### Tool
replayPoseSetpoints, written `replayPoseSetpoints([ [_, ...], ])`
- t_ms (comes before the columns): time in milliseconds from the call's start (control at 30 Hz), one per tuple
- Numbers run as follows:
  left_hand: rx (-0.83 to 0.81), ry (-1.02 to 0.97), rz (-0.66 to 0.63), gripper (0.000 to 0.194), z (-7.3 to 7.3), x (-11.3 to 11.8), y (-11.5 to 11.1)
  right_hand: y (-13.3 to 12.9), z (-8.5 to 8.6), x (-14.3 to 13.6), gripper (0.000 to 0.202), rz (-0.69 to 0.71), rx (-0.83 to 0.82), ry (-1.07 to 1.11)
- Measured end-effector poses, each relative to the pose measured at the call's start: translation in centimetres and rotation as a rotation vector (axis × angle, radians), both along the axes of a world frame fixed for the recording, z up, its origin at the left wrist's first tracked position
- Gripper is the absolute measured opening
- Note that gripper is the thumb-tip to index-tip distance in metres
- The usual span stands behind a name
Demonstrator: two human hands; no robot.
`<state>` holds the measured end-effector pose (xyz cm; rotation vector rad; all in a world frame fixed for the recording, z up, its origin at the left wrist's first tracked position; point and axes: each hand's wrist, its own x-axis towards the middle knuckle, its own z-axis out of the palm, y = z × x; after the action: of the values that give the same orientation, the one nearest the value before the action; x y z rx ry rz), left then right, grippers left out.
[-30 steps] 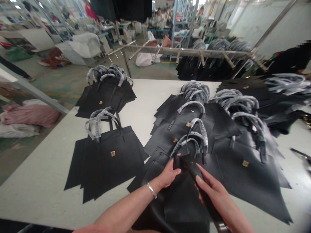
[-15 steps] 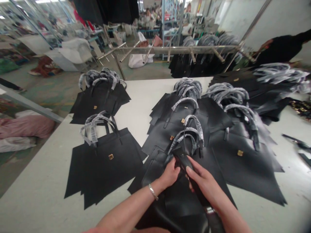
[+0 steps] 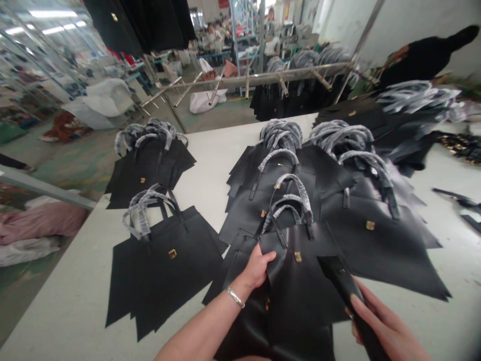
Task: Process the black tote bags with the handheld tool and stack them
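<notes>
My left hand [image 3: 256, 268], with a bangle on the wrist, is closed on the left edge of a black handbag panel [image 3: 296, 291], its thumb on top. This panel bears a small gold clasp [image 3: 298, 256] and upright handles wrapped in clear film [image 3: 296, 185]. To the right, my right hand [image 3: 379, 316] is closed around a wide black strap [image 3: 340, 281] with a small metal stud near its far end. The strap's near end runs out of view. More black material lies under the panel close to my body.
Stacks of black bag panels with wrapped handles lie at left [image 3: 161, 271], far left [image 3: 145, 173] and right [image 3: 376, 240]. A metal rack [image 3: 248, 81] stands behind the pale table [image 3: 67, 296]. Black straps [image 3: 460, 198] lie at the right; a person in dark clothes [image 3: 417, 62] is beyond.
My right hand has moved right and toward me with the strap, away from my left hand. The panel's front and gold clasp now show. The whole view has shifted slightly.
</notes>
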<state>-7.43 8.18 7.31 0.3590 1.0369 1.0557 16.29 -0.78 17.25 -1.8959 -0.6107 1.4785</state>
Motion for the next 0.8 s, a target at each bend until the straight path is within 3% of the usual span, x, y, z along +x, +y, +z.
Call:
replayPoseSetpoints([
  [200,0.009,0.026,-0.014,0.053,0.1,0.1,0.4,-4.2,-2.4,2.9,0.101,-0.243,-0.037,0.015],
  [333,0.064,0.073,-0.032,0.054,2.1,0.4,1.1,-7.0,-3.5,4.7,0.101,-0.338,-0.035,-0.025],
  [433,0.108,0.105,-0.077,0.053,5.5,0.5,1.9,-8.9,-4.1,5.9,0.1,-0.415,-0.031,-0.043],
  [600,0.252,0.227,-0.094,0.055,14.5,-0.3,3.1,-11.3,-4.5,6.5,0.102,-0.548,-0.004,-0.08],
  [667,0.296,0.256,-0.128,0.052,17.6,0.5,3.2,-11.9,-4.2,6.4,0.102,-0.577,-0.005,-0.078],
  [733,0.303,0.239,-0.214,0.049,19.0,2.6,3.0,-12.3,-3.8,6.4,0.103,-0.596,-0.009,-0.074],
  [800,0.305,0.172,-0.339,0.048,18.2,6.0,2.4,-12.7,-3.4,6.7,0.105,-0.609,-0.03,-0.079],
])
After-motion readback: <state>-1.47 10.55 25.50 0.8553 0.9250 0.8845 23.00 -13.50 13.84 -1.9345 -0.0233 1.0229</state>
